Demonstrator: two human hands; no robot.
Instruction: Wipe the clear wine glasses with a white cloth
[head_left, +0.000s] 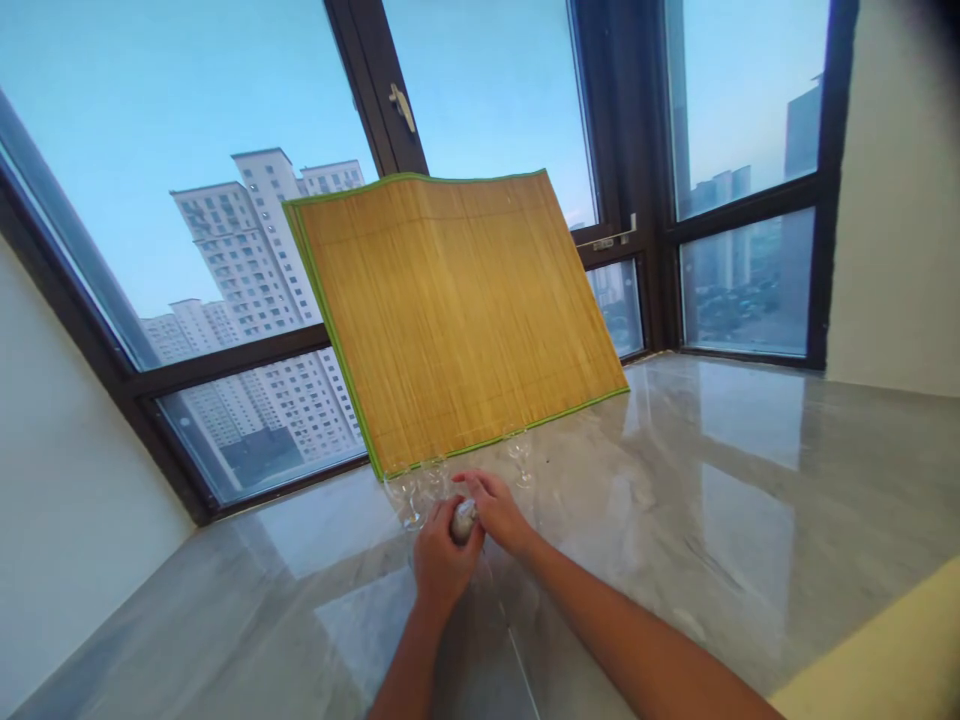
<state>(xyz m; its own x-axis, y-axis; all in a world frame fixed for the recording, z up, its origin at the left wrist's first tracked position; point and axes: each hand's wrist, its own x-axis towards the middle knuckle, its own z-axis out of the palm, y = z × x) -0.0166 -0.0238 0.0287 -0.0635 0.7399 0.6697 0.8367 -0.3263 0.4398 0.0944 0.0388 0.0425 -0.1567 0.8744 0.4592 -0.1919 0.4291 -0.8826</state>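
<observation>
My left hand point(444, 560) is closed around a small rounded, silvery-grey object point(463, 520); its exact kind is not clear. Right beside it, my right hand point(499, 510) reaches over the object's top right side, its fingers bent towards the left hand. Its fingertips are partly hidden, and whatever they pinch cannot be made out. Just beyond the left hand stand clear stemmed glasses, one nearer point(409, 505) and another behind it point(435, 478). A third clear glass point(519, 455) stands past the right hand.
A bamboo mat with green edging point(465, 320) leans upright against the dark-framed window point(405, 140). The glossy grey marble surface point(645, 500) carries window reflections. A thin pale line point(517, 650) runs from below the hands towards me. White walls point(67, 450) stand at both sides.
</observation>
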